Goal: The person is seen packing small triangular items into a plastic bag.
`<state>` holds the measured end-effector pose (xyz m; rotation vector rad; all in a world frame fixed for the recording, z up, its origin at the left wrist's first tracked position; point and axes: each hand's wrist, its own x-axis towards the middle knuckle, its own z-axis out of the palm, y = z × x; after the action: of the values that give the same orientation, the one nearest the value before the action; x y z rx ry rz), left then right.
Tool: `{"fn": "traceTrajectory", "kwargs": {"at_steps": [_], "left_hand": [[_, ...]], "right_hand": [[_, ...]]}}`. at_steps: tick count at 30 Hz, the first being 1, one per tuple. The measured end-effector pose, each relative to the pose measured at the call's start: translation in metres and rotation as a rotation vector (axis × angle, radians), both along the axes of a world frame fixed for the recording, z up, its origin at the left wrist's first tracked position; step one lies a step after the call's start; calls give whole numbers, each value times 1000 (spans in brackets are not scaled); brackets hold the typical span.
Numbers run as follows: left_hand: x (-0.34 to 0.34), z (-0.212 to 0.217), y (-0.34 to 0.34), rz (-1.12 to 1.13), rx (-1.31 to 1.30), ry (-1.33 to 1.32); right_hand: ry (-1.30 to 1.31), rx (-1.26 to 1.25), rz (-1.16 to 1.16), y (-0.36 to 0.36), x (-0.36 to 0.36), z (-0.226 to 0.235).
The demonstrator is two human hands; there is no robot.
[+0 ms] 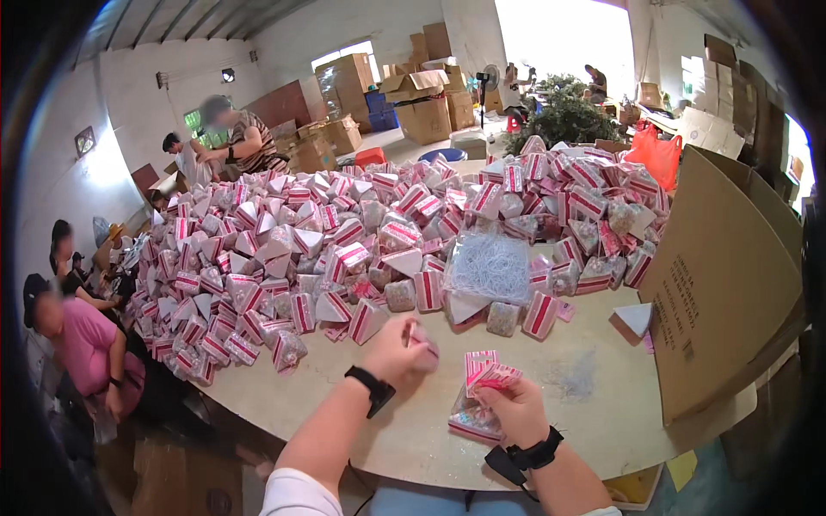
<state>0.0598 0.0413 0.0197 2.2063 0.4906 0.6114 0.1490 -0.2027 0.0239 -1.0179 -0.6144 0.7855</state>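
My right hand point(518, 413) pinches the pink-and-white striped card top of a small clear packet point(475, 419) just above the table. Pale, multicoloured bits show through its plastic. To its left, my left hand point(397, 351) is closed, its fingers curled; a pinkish blur at the fingertips hides what it holds, if anything. Ahead of both hands spreads a large heap of similar packets point(284, 249) with pink-and-white striped cards. At the heap's near edge a square clear bag of white, stringy filling point(489, 268) lies among the packets.
A tall cardboard box point(718, 284) stands open at the table's right edge, with a white triangular piece point(635, 320) beside it. A red plastic bag point(656, 157) sits beyond the heap. Several people work at left, including one in a pink shirt point(90, 344). Stacked cartons point(423, 119) fill the back.
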Motion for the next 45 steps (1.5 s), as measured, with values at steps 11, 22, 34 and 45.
{"fn": "traceTrajectory", "kwargs": {"at_steps": [11, 22, 34, 45], "left_hand": [[-37, 7, -60, -123, -380, 567], [-64, 8, -55, -51, 261, 741], [-91, -7, -99, -268, 525, 600], [-72, 65, -87, -48, -190, -5]], "right_hand": [[166, 46, -115, 0, 2, 4], [65, 5, -136, 2, 9, -9], [-82, -17, -212, 3, 1, 4], [-290, -10, -71, -12, 6, 0]]}}
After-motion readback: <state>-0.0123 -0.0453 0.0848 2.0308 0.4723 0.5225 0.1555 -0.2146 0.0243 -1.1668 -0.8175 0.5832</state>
